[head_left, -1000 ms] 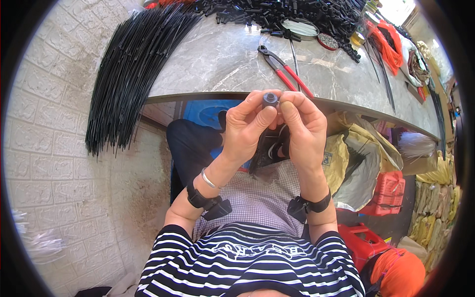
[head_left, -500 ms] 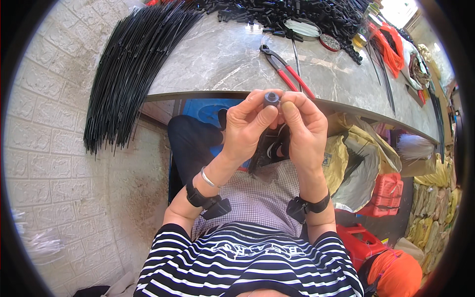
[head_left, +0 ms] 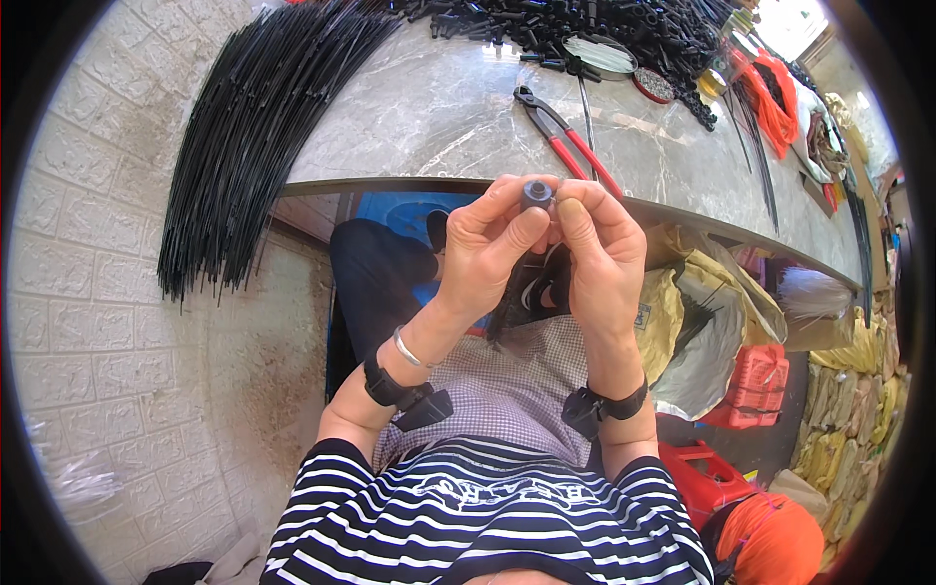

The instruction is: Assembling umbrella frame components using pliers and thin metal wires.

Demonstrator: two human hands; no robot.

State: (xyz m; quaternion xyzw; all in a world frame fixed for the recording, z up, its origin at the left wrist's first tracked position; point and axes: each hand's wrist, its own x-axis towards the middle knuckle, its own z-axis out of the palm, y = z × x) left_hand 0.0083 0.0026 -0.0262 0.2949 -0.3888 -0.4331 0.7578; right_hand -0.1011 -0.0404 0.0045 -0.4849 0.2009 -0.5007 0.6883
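Between the thumb and fingers of my left hand [head_left: 492,234] is a small dark cylindrical plastic fitting [head_left: 536,194], its round end with a raised centre facing up. My right hand [head_left: 595,226] is pinched just beside it, thumb against forefinger; whatever lies in that pinch is too small to make out. Both hands are raised near the table's front edge, above my lap. Just beyond them, red-handled pincers [head_left: 565,141] lie on the grey marble-patterned table [head_left: 419,117], jaws pointing away.
Long thin black rods [head_left: 263,146] hang in a thick bundle over the table's left end. Many black fittings [head_left: 585,24] are heaped at the back, near a round mirror-like dish [head_left: 599,57] and a small red-rimmed dish [head_left: 653,86]. An open yellow sack [head_left: 702,331] stands below right.
Both hands keep their grip and place, with hardly any movement. The view has shifted very slightly.
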